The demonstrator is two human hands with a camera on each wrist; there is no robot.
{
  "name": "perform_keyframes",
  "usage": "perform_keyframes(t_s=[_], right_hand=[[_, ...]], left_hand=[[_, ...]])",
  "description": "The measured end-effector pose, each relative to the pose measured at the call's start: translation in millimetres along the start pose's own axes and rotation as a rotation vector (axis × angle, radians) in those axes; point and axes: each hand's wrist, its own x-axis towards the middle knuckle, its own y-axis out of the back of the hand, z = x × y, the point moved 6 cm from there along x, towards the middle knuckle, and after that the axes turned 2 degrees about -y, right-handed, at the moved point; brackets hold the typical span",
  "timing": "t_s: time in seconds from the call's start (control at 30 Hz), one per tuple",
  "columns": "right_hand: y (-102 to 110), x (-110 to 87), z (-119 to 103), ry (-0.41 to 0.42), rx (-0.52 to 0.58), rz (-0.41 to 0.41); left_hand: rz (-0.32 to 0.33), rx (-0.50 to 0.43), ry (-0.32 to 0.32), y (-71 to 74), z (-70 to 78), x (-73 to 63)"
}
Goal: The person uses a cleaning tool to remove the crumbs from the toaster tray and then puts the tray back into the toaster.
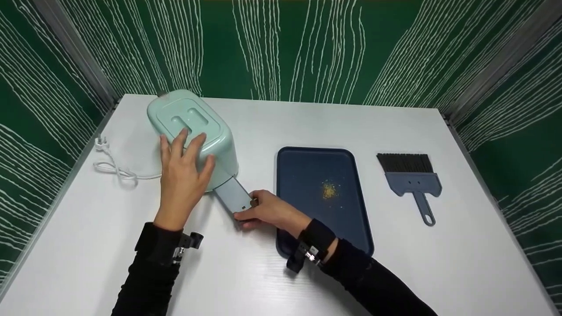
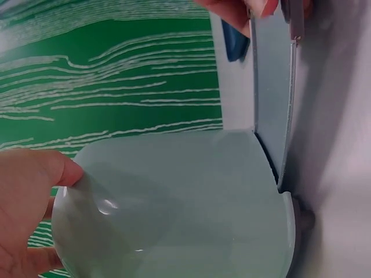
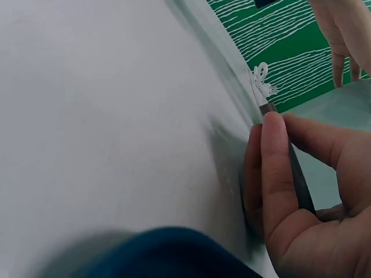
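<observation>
A mint-green toaster (image 1: 225, 151) with a lid over its top stands at the left of the table. My left hand (image 1: 182, 180) rests on its near end, with spread fingers on the lid and the thumb against the edge, as the left wrist view also shows. A flat grey crumb tray (image 1: 232, 195) sticks partway out of the toaster's base; its inner part is hidden inside. My right hand (image 1: 268, 213) pinches the outer end of this tray between thumb and fingers. In the right wrist view the tray's dark edge (image 3: 300, 182) shows between the fingers.
A dark blue rectangular tray (image 1: 303, 175) lies right of the toaster, under my right forearm, with yellowish crumbs (image 1: 329, 190) on it. Farther right lies a grey hand brush (image 1: 412, 182) with black bristles. A white power cord and plug (image 1: 102, 143) lie at the left edge.
</observation>
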Motion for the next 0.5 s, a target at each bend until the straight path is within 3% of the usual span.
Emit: perform_keyframes(t_s=[0.23, 0.5], right_hand=[[2.8, 6.6, 0.9, 0.057, -0.008, -0.008], [8.9, 3.4, -4.0, 0.078, -0.295, 0.039]], left_hand=[[0.025, 0.003, -0.043, 0.5, 0.5, -0.1], [0.020, 0.001, -0.035, 0.6, 0.3, -0.7]])
